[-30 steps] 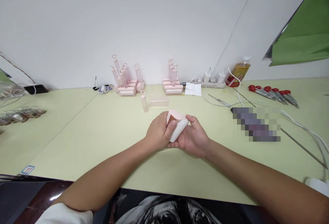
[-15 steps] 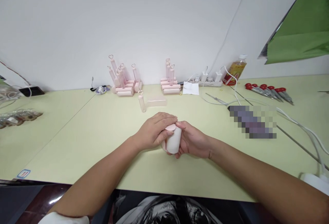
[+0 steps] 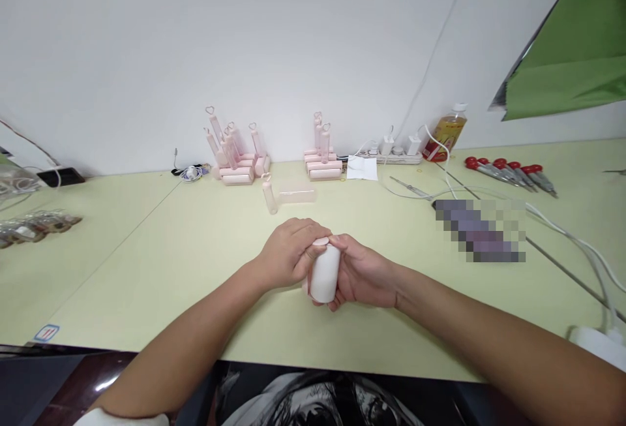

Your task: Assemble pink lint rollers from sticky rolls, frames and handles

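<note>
Both of my hands are around a white paper roll with pink parts [image 3: 325, 274], which looks like a lint roller, just above the table's near half. My left hand [image 3: 293, 250] is closed on its left side, fingers over the top and thumb near the pale pink round end. On the other side, my right hand [image 3: 364, 273] wraps the roll, with its thumb at the top edge and its fingertips showing underneath. A slim clear pink tube with a heart-shaped loop [image 3: 270, 196] stands beyond my hands. Beside it lies a clear pink half-round cover [image 3: 297, 196].
Pink-and-white rolls lie against the wall in a left group [image 3: 238, 175] and a right group [image 3: 325, 170], with heart-topped tubes among them. A power strip [image 3: 401, 159], drink bottle [image 3: 445, 132], red-capped tools [image 3: 511, 175], tweezers [image 3: 411, 188] and a blurred-out item [image 3: 479, 230] are at right.
The roll has tipped more upright and shifted slightly left and down in my hands. Less of its pink round end shows. Both hands keep hold of it.
</note>
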`<state>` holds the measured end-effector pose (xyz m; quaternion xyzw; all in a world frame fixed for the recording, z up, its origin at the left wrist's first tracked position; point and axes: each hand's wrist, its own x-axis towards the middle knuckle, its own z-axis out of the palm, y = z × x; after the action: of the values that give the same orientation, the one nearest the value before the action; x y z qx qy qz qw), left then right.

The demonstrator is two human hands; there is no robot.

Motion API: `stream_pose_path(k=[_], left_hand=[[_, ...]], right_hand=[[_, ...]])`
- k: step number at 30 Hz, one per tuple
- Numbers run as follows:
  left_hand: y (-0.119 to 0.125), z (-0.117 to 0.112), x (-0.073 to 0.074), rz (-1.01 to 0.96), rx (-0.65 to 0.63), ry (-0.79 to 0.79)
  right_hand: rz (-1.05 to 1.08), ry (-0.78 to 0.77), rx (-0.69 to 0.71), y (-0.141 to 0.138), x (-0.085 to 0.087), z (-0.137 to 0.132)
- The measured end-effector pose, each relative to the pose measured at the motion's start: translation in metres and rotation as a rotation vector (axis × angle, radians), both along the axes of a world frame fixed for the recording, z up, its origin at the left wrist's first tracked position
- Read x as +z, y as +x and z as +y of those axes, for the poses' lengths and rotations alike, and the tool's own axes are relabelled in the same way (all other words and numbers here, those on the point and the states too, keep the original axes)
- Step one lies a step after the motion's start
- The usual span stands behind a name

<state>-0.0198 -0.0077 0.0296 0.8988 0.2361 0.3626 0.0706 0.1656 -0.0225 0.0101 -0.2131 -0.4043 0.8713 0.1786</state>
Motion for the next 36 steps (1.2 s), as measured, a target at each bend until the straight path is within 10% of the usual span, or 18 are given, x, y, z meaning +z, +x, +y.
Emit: stream_pose_path(k=[36], left_hand=[[-0.0069, 0.0020, 0.0010, -0.191, -0.198, -0.470]], right_hand=[[-0.041, 0.063, -0.045, -0.0039, -0.0070, -0.0058]])
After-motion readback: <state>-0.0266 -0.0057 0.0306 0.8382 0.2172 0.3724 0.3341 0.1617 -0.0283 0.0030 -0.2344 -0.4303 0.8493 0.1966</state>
